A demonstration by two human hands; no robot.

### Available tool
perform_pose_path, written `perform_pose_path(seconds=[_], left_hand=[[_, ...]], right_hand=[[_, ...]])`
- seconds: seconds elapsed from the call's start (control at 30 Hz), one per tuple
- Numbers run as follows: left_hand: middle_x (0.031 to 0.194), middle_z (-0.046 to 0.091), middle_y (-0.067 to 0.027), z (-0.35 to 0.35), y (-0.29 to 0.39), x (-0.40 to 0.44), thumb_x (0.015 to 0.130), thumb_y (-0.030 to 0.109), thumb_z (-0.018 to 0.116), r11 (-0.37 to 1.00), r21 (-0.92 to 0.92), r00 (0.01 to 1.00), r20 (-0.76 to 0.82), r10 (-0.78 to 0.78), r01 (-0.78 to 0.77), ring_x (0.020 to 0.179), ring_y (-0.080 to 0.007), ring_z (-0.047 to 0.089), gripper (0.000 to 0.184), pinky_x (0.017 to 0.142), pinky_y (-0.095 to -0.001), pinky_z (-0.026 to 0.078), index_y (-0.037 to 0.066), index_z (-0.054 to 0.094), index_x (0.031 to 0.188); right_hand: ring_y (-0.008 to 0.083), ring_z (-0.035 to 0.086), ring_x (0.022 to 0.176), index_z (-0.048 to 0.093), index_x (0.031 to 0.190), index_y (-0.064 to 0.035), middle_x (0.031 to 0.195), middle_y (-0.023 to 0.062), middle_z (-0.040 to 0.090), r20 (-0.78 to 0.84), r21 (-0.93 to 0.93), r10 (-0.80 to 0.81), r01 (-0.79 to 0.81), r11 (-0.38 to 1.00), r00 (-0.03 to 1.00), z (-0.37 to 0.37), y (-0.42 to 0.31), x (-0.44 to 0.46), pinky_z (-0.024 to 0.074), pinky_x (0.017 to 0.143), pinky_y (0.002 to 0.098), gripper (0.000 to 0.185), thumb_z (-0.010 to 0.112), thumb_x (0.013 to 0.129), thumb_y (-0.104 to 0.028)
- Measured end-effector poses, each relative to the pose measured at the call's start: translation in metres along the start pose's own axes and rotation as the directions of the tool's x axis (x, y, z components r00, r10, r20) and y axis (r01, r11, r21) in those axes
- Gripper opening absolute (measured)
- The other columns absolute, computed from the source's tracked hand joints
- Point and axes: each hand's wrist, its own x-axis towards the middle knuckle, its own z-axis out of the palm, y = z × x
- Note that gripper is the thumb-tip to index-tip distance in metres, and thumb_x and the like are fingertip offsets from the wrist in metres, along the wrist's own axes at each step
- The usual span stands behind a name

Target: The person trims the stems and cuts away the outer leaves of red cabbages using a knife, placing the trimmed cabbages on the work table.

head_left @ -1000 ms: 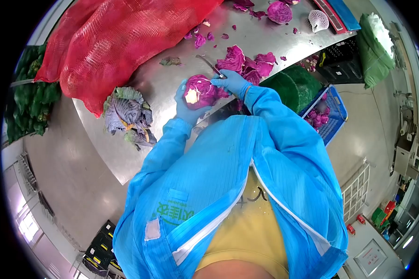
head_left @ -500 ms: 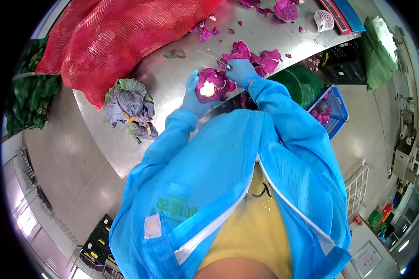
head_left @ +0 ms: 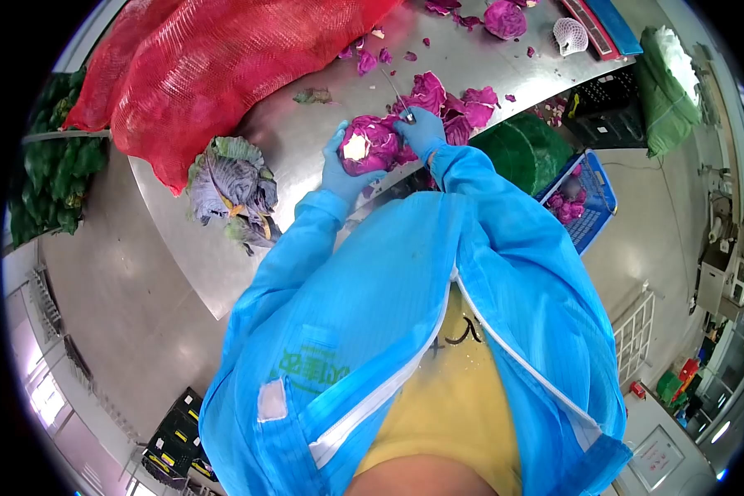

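A red cabbage (head_left: 377, 147) with its white cut stem end showing rests in my left hand (head_left: 339, 172), whose gloved fingers wrap its left side and underside. My right hand (head_left: 422, 132), also in a blue glove, is closed on a knife (head_left: 409, 117); its thin blade points up and away over the metal table. The right fingers are close against the cabbage's right side, and whether they also pull at a leaf I cannot tell. Loose purple cabbage leaves (head_left: 458, 114) lie just beyond my right hand.
Red mesh sacks (head_left: 223, 66) fill the table's (head_left: 285, 136) far left. Wilted outer leaves (head_left: 233, 188) lie at left. Another cabbage (head_left: 504, 19) and a white foam net (head_left: 570, 36) sit at the far side. A blue crate (head_left: 597, 207) and green sack (head_left: 522, 153) stand right.
The cabbage has turned slightly in my left hand, its white stem end shifting left. My right hand has moved a little left, and the knife blade now shows pointing away.
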Motion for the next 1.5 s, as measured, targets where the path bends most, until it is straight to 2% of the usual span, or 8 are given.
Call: perform_pose_path(seconds=[0.07, 0.27, 0.47, 0.67, 0.97, 1.07, 1.37, 1.5], left_hand=[[0.14, 0.029, -0.0175, -0.004, 0.011, 0.0, 0.047, 0.026, 0.091, 0.997, -0.064, 0.997, 0.071, -0.036, 0.04, 0.128, -0.0291, 0.034, 0.107, 0.107, -0.0389, 0.03, 0.009, 0.024, 0.129], [0.139, 0.028, -0.0184, -0.011, 0.019, 0.004, 0.044, 0.025, 0.092, 0.995, -0.061, 0.979, 0.194, -0.067, 0.08, 0.127, -0.0304, 0.035, 0.107, 0.106, -0.0381, 0.032, 0.011, 0.026, 0.127], [0.14, 0.026, -0.018, -0.014, 0.027, 0.008, 0.045, 0.019, 0.091, 0.994, 0.019, 0.967, 0.23, -0.108, 0.107, 0.127, -0.0294, 0.035, 0.106, 0.105, -0.0384, 0.033, 0.01, 0.025, 0.127], [0.141, 0.025, -0.018, -0.009, 0.054, 0.012, 0.047, 0.012, 0.09, 0.781, -0.494, 0.912, 0.336, -0.234, 0.382, 0.127, -0.0282, 0.035, 0.106, 0.105, -0.0397, 0.033, 0.009, 0.023, 0.129], [0.14, 0.028, -0.0168, -0.013, 0.047, 0.01, 0.046, 0.013, 0.09, 0.887, -0.278, 0.902, 0.338, -0.269, 0.368, 0.127, -0.0278, 0.036, 0.111, 0.106, -0.0387, 0.032, 0.008, 0.021, 0.133], [0.14, 0.03, -0.0169, -0.011, 0.046, 0.01, 0.046, 0.014, 0.091, 0.556, -0.696, 0.883, 0.433, -0.179, 0.454, 0.128, -0.0281, 0.036, 0.11, 0.107, -0.0387, 0.031, 0.008, 0.023, 0.132], [0.141, 0.028, -0.0184, -0.014, 0.027, 0.012, 0.045, 0.019, 0.091, 0.943, -0.221, 0.931, 0.321, -0.171, 0.25, 0.129, -0.0306, 0.034, 0.102, 0.108, -0.0394, 0.029, 0.011, 0.028, 0.124], [0.142, 0.027, -0.0184, -0.017, 0.023, 0.012, 0.045, 0.02, 0.092, 0.982, -0.121, 0.937, 0.335, -0.097, 0.145, 0.13, -0.0301, 0.033, 0.102, 0.108, -0.0393, 0.029, 0.011, 0.028, 0.125]], right_hand=[[0.0304, 0.061, 0.082, 0.061, 0.093, -0.0106, 0.09, 0.0111, 0.062, -0.202, -0.306, -0.234, 0.166, 0.937, 0.951, 0.001, -0.01, -0.002, 0.0493, 0.068, 0.0382, 0.021, 0.063, 0.078, -0.024], [0.0302, 0.059, 0.078, 0.06, 0.092, -0.0152, 0.09, 0.0089, 0.056, -0.063, -0.447, -0.522, 0.443, 0.777, 0.851, -0.024, -0.056, -0.012, 0.0479, 0.067, 0.0403, 0.013, 0.059, 0.081, -0.02], [0.0305, 0.058, 0.082, 0.059, 0.094, -0.0137, 0.092, 0.0082, 0.056, -0.135, -0.274, -0.412, 0.365, 0.89, 0.901, -0.021, -0.048, -0.02, 0.0472, 0.068, 0.0394, 0.016, 0.061, 0.08, -0.021], [0.0311, 0.058, 0.083, 0.059, 0.094, -0.0125, 0.093, 0.0088, 0.055, -0.127, -0.282, -0.399, 0.352, 0.892, 0.908, -0.023, -0.052, -0.023, 0.0469, 0.068, 0.0395, 0.018, 0.063, 0.079, -0.02], [0.0309, 0.057, 0.08, 0.058, 0.092, -0.0118, 0.09, 0.0098, 0.057, -0.155, -0.234, -0.448, 0.408, 0.883, 0.881, -0.026, -0.062, -0.03, 0.0462, 0.066, 0.0395, 0.016, 0.062, 0.079, -0.02], [0.0306, 0.059, 0.079, 0.057, 0.093, -0.0118, 0.085, 0.0104, 0.059, -0.115, -0.297, -0.465, 0.417, 0.859, 0.878, -0.03, -0.06, -0.03, 0.0465, 0.065, 0.0393, 0.017, 0.062, 0.08, -0.022], [0.0293, 0.062, 0.079, 0.058, 0.094, -0.0133, 0.084, 0.0079, 0.064, -0.11, 0.005, -0.135, 0.137, 0.991, 0.985, -0.028, -0.021, -0.026, 0.0479, 0.065, 0.0391, 0.022, 0.063, 0.079, -0.029], [0.0289, 0.061, 0.08, 0.059, 0.095, -0.0139, 0.085, 0.0078, 0.063, -0.126, -0.24, -0.34, 0.304, 0.922, 0.932, -0.036, -0.047, -0.034, 0.0482, 0.066, 0.0385, 0.02, 0.063, 0.08, -0.026]])
